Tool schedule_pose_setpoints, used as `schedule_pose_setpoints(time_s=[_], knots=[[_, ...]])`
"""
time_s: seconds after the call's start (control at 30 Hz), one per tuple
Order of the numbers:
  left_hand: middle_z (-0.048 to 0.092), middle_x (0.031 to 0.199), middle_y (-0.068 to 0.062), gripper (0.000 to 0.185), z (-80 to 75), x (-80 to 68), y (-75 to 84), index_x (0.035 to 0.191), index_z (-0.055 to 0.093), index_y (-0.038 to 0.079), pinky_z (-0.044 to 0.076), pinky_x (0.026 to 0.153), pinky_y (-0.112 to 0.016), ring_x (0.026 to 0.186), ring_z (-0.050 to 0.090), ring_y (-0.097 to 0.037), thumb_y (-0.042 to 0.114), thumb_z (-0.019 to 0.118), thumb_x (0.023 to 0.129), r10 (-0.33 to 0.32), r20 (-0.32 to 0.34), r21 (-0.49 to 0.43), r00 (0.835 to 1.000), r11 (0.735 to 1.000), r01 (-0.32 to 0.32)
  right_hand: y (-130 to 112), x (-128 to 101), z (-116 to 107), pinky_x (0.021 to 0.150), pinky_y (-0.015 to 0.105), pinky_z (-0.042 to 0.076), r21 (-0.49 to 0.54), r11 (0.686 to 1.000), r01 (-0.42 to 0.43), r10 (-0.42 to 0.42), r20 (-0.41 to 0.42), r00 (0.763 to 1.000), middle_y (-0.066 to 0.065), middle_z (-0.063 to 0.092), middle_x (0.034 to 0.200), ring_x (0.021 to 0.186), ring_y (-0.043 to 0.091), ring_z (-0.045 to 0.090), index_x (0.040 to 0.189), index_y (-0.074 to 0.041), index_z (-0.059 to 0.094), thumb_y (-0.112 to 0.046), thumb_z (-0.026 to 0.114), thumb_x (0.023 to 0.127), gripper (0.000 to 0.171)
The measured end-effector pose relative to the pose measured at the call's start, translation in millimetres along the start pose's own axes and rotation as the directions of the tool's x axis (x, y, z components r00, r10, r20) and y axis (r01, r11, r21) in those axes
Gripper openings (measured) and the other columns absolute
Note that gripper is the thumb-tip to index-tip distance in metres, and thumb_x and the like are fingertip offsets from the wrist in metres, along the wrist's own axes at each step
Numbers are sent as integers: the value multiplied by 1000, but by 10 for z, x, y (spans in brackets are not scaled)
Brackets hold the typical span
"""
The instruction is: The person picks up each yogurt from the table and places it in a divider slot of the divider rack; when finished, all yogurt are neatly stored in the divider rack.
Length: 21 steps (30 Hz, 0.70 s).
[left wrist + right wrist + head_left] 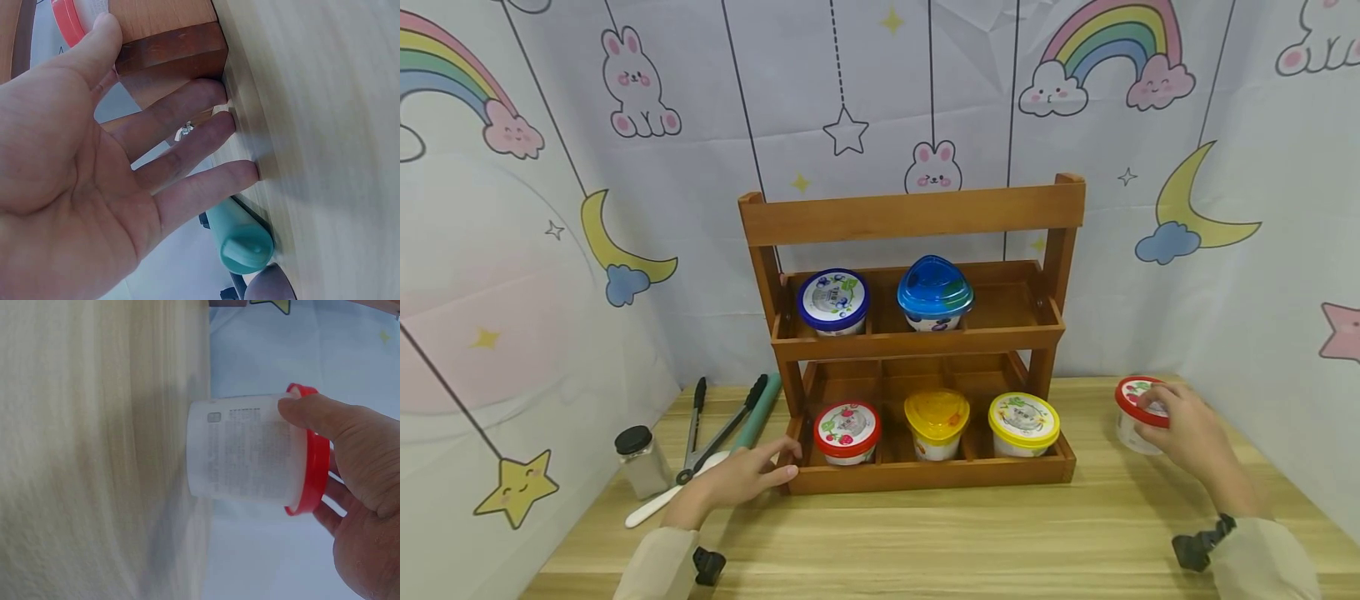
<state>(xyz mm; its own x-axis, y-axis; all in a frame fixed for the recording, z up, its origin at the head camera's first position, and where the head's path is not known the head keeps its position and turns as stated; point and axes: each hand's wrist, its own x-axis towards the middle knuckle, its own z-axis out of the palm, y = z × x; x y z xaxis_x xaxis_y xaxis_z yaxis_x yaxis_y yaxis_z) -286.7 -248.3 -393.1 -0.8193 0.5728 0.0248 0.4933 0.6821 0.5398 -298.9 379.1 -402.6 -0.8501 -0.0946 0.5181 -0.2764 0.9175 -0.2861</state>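
A person's right hand (1180,429) grips a red-lidded cup (1138,412) from above, fingers (319,419) curled over its lid, as it stands on the wooden worktop (970,533) near the right edge. The left hand (741,477), fingers relaxed and straight, touches the front left corner of a wooden rack (917,342) holding five cups.

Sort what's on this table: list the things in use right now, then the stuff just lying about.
In use: red-lidded cup gripped by the right hand; wooden rack touched by the left hand.

Lying about: tongs, teal tube, white spatula, black-capped jar.
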Motion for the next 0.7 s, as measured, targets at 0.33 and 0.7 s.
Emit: schedule_pose_setpoints(time_s=[0.33, 0.7], knots=[[69, 97, -2, 32, -8, 10, 0, 126, 53, 9, 47, 70, -38, 84, 61, -17, 33, 54, 105, -3, 4, 12, 1000, 1000, 3, -4, 18, 10, 77, 63, 42, -35, 998, 52, -53, -47, 997, 33, 57, 107, 95, 49, 53, 86, -4, 58, -4, 84, 71, 30], [69, 101, -2, 33, 1, 10, -25, 126, 53, 9, 48, 72, -40, 89, 65, -22, 34, 54, 105, -11, 7, 0, 1000, 1000, 11, -72, 43, -13, 77, 61, 41, -13, 998, 65, -65, 26, 998, 32, 59, 107, 96, 48, 53, 84, -3, 61, -5, 85, 73, 27]])
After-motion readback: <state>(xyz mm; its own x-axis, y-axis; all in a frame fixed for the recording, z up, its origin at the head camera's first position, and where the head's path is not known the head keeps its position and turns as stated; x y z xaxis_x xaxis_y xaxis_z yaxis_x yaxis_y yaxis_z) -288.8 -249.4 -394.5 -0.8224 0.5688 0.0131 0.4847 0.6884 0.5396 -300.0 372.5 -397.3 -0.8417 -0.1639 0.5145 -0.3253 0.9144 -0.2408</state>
